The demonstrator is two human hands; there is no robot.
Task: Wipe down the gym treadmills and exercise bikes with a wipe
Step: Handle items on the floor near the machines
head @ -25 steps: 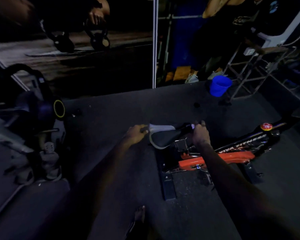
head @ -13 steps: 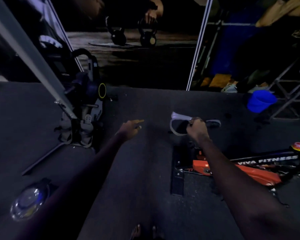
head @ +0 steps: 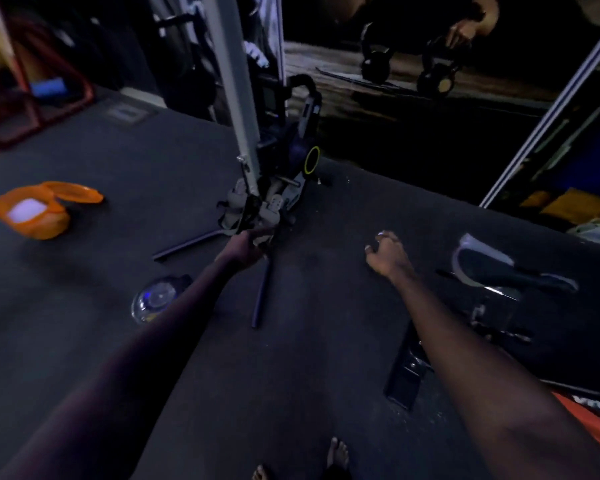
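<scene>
The exercise bike's black saddle [head: 492, 268] with pale trim stands at the right, above its dark frame [head: 409, 368] and an orange part at the bottom right. A second machine [head: 291, 174] with grey foot straps and a yellow ring stands at centre, behind a white post. My left hand [head: 246, 249] reaches its foot straps; the hand is dark and blurred, so its fingers are unclear. My right hand [head: 388, 254] hovers over the floor left of the saddle, fingers loosely curled, with nothing seen in it. An open orange tub [head: 45, 225] with white contents sits at far left.
A clear round lid or bottle [head: 156, 299] lies on the dark mat near my left forearm. Thin black legs [head: 260, 299] of the centre machine spread over the floor. Kettlebells [head: 374, 67] show at the back. My bare feet [head: 336, 459] are at the bottom edge.
The view swung left. My right hand came off the saddle and now hangs in the air. My left hand moved left and forward to the second machine's foot straps.
</scene>
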